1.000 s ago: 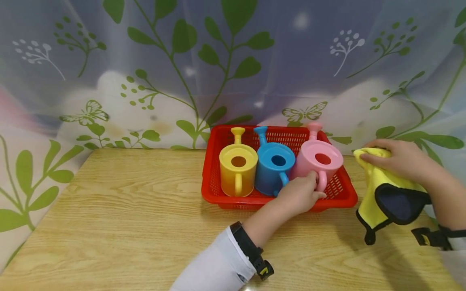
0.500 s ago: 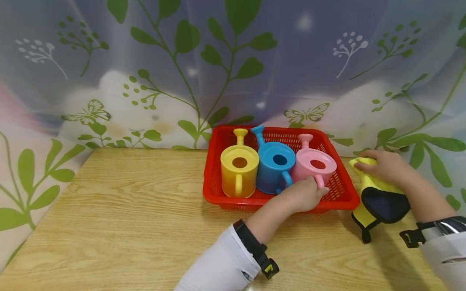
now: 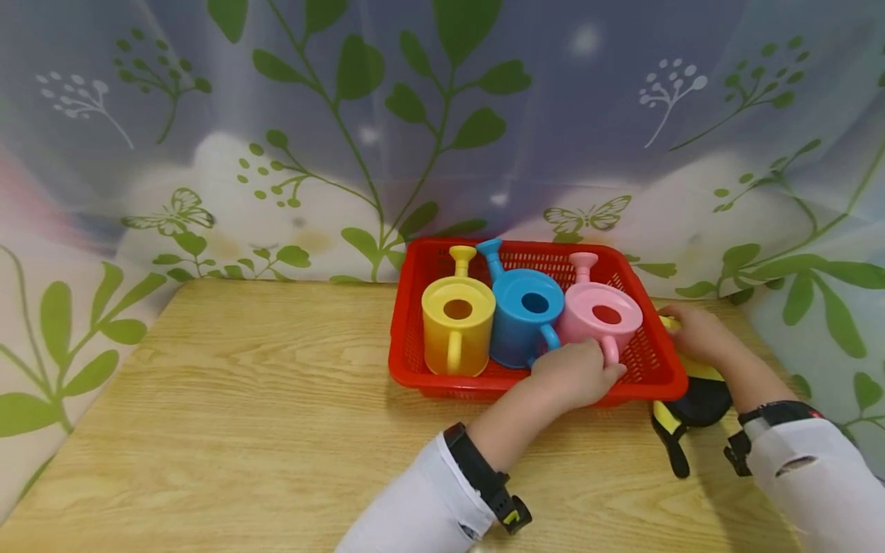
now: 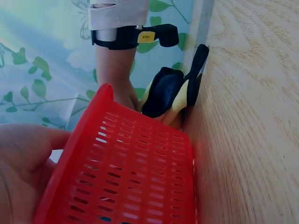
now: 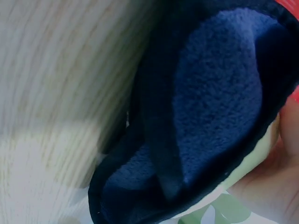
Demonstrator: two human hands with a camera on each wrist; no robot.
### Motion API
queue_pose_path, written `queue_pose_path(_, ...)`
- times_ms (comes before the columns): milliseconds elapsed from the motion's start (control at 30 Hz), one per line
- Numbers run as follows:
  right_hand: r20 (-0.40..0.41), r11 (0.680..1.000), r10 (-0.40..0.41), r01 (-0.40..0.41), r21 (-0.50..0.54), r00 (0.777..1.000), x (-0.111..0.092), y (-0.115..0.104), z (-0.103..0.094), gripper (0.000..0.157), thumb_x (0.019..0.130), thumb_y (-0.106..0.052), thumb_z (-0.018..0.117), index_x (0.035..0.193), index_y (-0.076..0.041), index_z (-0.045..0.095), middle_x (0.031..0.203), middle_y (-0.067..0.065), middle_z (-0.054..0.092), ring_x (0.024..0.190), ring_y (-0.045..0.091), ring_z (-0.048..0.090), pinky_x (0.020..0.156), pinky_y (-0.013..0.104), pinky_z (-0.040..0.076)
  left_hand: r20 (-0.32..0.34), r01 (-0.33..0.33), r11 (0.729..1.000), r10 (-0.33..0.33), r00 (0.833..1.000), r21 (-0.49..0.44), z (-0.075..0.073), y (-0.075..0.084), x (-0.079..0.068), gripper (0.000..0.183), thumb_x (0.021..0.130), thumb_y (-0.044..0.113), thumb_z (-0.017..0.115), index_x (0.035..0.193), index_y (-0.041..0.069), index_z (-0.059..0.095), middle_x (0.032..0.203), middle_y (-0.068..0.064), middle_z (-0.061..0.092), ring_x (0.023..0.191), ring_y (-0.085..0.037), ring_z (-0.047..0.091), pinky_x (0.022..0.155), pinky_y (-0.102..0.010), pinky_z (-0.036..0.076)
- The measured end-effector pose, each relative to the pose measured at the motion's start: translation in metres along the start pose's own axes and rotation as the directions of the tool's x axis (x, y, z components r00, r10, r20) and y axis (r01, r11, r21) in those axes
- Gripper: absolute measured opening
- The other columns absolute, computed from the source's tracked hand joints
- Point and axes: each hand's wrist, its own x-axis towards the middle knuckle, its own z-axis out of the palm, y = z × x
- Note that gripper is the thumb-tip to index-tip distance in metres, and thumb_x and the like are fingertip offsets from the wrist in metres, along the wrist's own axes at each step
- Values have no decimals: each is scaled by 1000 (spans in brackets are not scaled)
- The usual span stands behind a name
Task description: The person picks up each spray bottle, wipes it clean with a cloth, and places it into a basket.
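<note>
My left hand (image 3: pixel 574 375) is at the handle of a pink watering can (image 3: pixel 603 311), fingers on one side and thumb on the other. That can sits in a red perforated basket (image 3: pixel 449 382), right of a blue watering can (image 3: pixel 525 288) and a yellow one. In the left wrist view, the left hand (image 4: pixel 21 163) is beside the basket's rim, its fingertips hidden. My right hand (image 3: pixel 700 336) grips a folded yellow cloth with black edging (image 3: pixel 701 401) low beside the basket's right end. Dark blue fleece lining of the cloth (image 5: pixel 219 88) fills the right wrist view.
The yellow watering can (image 3: pixel 442 338) stands at the basket's left end. A wooden table (image 3: pixel 242 399) extends to the left and front. Behind it hangs a backdrop (image 3: pixel 276 192) printed with leaves and butterflies, close to the basket's back edge.
The pink watering can, slightly raised and tilted at first, has settled lower into the basket with my left hand at it. My right hand has brought the cloth leftward and down beside the basket.
</note>
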Motion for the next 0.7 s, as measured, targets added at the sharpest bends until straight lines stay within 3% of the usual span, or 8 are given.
queue_pose_path(100, -9, 999, -24, 25, 28, 1000, -1, 2, 2, 45, 92, -18, 47, 123, 13, 38, 117, 41, 44, 104, 53, 43, 86, 66, 35, -38, 3, 997, -1, 999, 74, -3, -1, -8, 31, 88, 51, 50, 86, 21, 50, 63, 3, 51, 56, -12, 49, 49, -26, 39)
queue_pose_path(200, -25, 998, 3, -1, 57, 1000, -8, 2, -1, 54, 96, -30, 41, 128, 12, 31, 119, 42, 41, 104, 54, 42, 84, 66, 37, -93, -6, 995, 15, 996, 97, -10, -5, -20, 34, 88, 52, 48, 103, 22, 52, 62, 4, 51, 56, -12, 49, 48, -24, 39)
queue_pose_path(333, -76, 996, 26, -20, 87, 997, -21, 1, -5, 65, 97, -43, 34, 132, 12, 26, 120, 44, 37, 106, 56, 39, 83, 66, 36, -207, -87, 995, 94, 974, 40, -29, -20, -40, 46, 89, 49, 49, 125, 20, 45, 64, 4, 53, 54, -10, 47, 47, -22, 39)
queue_pose_path(433, -123, 997, 20, -10, 82, 992, -30, -2, -7, 65, 97, -43, 35, 132, 11, 26, 123, 45, 34, 109, 57, 34, 86, 69, 31, -316, -173, 985, 156, 936, -26, -47, -39, -58, 43, 91, 43, 49, 126, 18, 44, 83, 5, 63, 57, -8, 50, 50, -20, 42)
queue_pose_path(533, -176, 999, 19, -10, 50, 984, -41, -5, -9, 65, 96, -42, 37, 133, 10, 26, 125, 44, 32, 112, 58, 30, 86, 71, 27, -427, -202, 977, 153, 891, -71, -66, -64, -75, 43, 92, 40, 49, 129, 18, 42, 104, 1, 64, 68, -12, 57, 59, -25, 47)
queue_pose_path(600, -206, 999, 27, -21, 30, 978, -48, -8, -9, 66, 96, -43, 37, 136, 8, 24, 128, 44, 29, 114, 58, 27, 86, 73, 25, -511, -201, 975, 125, 851, -96, -78, -82, -84, 43, 92, 36, 50, 130, 18, 41, 118, -1, 60, 84, -15, 60, 71, -31, 50)
queue_pose_path(700, -249, 999, 39, -39, 4, 968, -59, -10, -7, 68, 95, -45, 38, 140, 2, 18, 133, 42, 23, 117, 58, 22, 83, 76, 21, -637, -201, 973, 83, 767, -116, -90, -114, -93, 42, 93, 29, 50, 132, 17, 41, 129, -3, 53, 107, -20, 54, 88, -40, 46)
